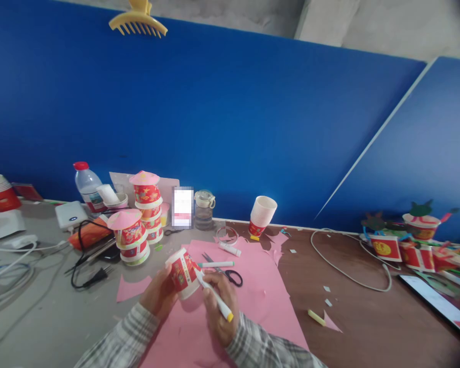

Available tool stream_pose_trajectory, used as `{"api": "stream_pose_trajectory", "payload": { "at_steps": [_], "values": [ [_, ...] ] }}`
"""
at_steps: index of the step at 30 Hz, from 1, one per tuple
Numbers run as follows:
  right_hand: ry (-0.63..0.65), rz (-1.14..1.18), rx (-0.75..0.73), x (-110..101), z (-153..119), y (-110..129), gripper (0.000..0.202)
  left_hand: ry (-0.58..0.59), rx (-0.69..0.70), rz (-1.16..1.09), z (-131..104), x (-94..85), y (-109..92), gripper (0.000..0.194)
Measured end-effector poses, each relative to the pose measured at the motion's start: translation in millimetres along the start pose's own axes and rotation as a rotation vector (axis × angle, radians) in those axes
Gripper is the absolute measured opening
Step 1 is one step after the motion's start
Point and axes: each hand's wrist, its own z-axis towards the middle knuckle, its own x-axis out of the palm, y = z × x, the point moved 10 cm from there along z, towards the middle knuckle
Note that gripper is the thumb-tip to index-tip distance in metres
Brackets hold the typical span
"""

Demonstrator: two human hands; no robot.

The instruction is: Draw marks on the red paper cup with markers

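Red cup (184,276), tilted above pink paper (258,312), is gripped in my left hand (161,291); my right hand (221,306) pinches a marker (217,298) at its side. Scissors (235,278) and a pen (220,264) cross just beyond, a cup stack (262,213) farther back.

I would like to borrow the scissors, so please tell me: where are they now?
In the head view, the scissors lie below the centre on the pink paper, just beyond the right hand and beside the teal-capped marker.

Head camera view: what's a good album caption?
Left hand holds a red-and-white paper cup while the right hand points a white, yellow-ended marker at it, above flat pink paper.
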Motion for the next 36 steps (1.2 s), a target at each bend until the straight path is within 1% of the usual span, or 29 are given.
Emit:
{"api": "stream_pose_trajectory", "payload": {
  "at_steps": [4, 8, 11, 16, 18, 20, 23, 27, 30, 33, 36],
  "values": [
    [0.014, -0.026, -0.024, 1, -3, 4, 0.014, -0.004, 0.002, -0.017, 1, -0.9, 0, 0.059],
    [0.041, -0.057, -0.092, 5, -9, 13, 0.013, -0.009, -0.011, -0.032, 2, -3.7, 1, 0.056],
    [0.073, -0.039, -0.139, 11, -13, 19, 0.012, -0.014, -0.022, -0.04, 4, -7.9, 4, 0.054],
    [0.034, 0.002, -0.2, 15, -14, 28, 0.01, -0.022, -0.013, -0.055, 5, -14.5, 5, 0.052],
    [0.039, 0.016, -0.209, 17, -14, 29, 0.011, -0.025, -0.01, -0.056, 6, -15.6, 5, 0.052],
    [0.056, 0.021, -0.202, 18, -15, 28, 0.011, -0.025, -0.011, -0.054, 6, -15.0, 5, 0.053],
    [0.056, -0.002, -0.188, 12, -14, 25, 0.01, -0.009, -0.017, -0.049, 5, -11.4, 4, 0.053],
    [0.054, -0.045, -0.083, 5, -8, 12, 0.013, 0.009, -0.013, -0.045, 4, -6.3, 2, 0.056],
    [0.012, -0.036, -0.028, 0, -4, 4, 0.015, 0.012, -0.01, -0.043, 3, -3.8, 2, 0.056],
    [0.003, -0.019, -0.022, -1, -2, 3, 0.016, 0.013, -0.006, -0.046, 2, -2.2, 2, 0.056],
    [0.032, -0.019, -0.038, 3, -4, 6, 0.014, 0.012, -0.002, -0.052, 3, -3.1, 1, 0.055]
  ]
}}
